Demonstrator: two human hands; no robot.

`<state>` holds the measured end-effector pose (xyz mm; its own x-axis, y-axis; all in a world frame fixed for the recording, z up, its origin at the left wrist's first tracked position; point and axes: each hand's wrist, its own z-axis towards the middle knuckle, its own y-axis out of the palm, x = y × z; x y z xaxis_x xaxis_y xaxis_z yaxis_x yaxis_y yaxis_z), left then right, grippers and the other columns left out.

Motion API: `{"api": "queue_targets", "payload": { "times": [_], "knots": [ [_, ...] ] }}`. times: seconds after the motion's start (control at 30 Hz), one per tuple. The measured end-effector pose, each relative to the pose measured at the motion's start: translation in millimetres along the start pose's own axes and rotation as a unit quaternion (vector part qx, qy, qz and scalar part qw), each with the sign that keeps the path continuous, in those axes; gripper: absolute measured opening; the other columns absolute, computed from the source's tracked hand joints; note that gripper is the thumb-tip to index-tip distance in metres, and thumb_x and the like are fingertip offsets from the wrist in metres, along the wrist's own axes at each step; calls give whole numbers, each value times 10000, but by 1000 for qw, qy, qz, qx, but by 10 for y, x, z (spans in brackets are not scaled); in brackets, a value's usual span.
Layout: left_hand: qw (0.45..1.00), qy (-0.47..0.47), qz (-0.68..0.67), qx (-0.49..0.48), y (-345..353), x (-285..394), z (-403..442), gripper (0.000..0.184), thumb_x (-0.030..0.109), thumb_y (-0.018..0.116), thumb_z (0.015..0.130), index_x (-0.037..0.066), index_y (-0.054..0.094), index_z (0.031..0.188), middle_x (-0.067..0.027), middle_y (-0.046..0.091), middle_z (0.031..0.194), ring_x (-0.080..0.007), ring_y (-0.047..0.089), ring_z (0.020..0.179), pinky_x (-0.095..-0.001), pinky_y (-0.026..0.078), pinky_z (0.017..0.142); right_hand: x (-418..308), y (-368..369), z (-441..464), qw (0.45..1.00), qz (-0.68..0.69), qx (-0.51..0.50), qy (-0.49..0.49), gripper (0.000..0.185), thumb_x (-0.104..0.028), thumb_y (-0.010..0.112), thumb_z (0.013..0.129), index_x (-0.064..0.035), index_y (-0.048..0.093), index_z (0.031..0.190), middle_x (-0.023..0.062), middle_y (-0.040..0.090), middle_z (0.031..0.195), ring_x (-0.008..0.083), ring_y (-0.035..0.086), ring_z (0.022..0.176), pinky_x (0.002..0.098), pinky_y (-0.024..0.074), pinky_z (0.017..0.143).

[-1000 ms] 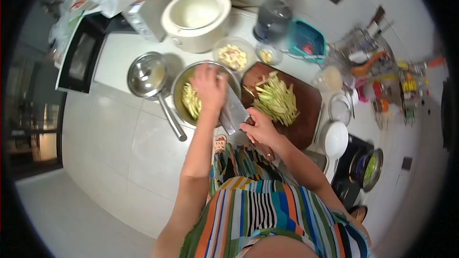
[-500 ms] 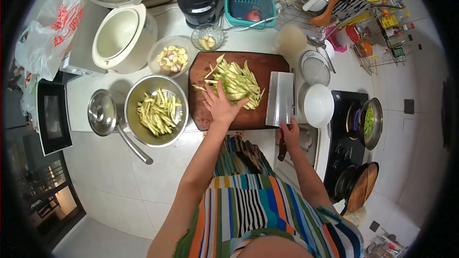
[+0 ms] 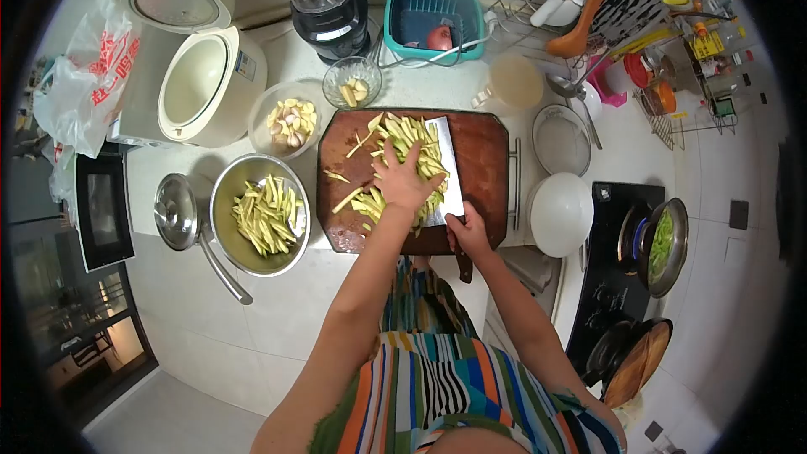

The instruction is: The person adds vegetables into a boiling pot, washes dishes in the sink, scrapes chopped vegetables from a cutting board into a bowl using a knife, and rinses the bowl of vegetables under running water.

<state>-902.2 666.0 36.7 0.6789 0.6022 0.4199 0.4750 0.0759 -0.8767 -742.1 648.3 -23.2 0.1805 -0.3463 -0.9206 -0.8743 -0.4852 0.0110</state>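
Note:
On the brown cutting board [image 3: 483,147] lies a pile of pale green vegetable strips [image 3: 412,130], perhaps eggplant. My left hand [image 3: 403,181] rests on the pile with its fingers spread. My right hand [image 3: 471,234] is closed round the dark handle of a cleaver [image 3: 445,176]. The broad blade lies low over the board, its left edge against the strips. Part of the blade's near end and some strips are hidden by my hands. To the left, a steel bowl [image 3: 220,240] holds more strips of the same kind.
Left of the board stand a lidded saucepan [image 3: 178,214], a rice cooker [image 3: 227,76] with its lid up and a bowl of garlic [image 3: 290,124]. Behind it are a blender [image 3: 329,25] and a teal basket [image 3: 399,34]. A white bowl [image 3: 561,214] and a stove with pans [image 3: 622,202] stand right.
The cleaver has moved left from the board's right side to the strips. My left hand has pressed into the pile, and some strips now lie scattered at left. The view has shifted slightly.

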Motion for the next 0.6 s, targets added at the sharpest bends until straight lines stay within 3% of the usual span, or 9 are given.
{"api": "queue_targets", "payload": {
  "times": [0.17,0.3,0.5,0.6],
  "knots": [
    [998,40,-40,-19,57,123,22,619,391,692,525,274,472,1092,-130,272,1232,-403,265,1078,-507,349,816,-217,-53,-42,991,111,-18,68,103,-94,505,775,-54,414,807,29,450,531,115,435,364,255,358,325],
    [991,107,-64,55,34,215,-43,584,351,692,529,270,486,1069,-140,300,1198,-410,283,1056,-514,338,822,-379,-140,-141,993,108,-12,54,102,-81,497,777,-61,413,830,27,446,535,110,427,377,245,358,337],
    [990,57,-106,68,-698,134,-180,595,319,690,522,263,480,1076,-156,288,1215,-408,269,1071,-522,339,801,-964,156,-230,994,73,-50,69,106,-63,481,782,-48,421,868,37,452,543,99,417,366,229,354,332],
    [985,21,-102,135,-1112,-156,-226,598,330,691,525,246,484,1079,-173,274,1225,-402,264,1074,-524,319,823,-1280,549,-194,992,50,-104,42,102,-63,482,782,-42,417,858,37,450,538,97,413,359,223,350,329]
  ]
}}
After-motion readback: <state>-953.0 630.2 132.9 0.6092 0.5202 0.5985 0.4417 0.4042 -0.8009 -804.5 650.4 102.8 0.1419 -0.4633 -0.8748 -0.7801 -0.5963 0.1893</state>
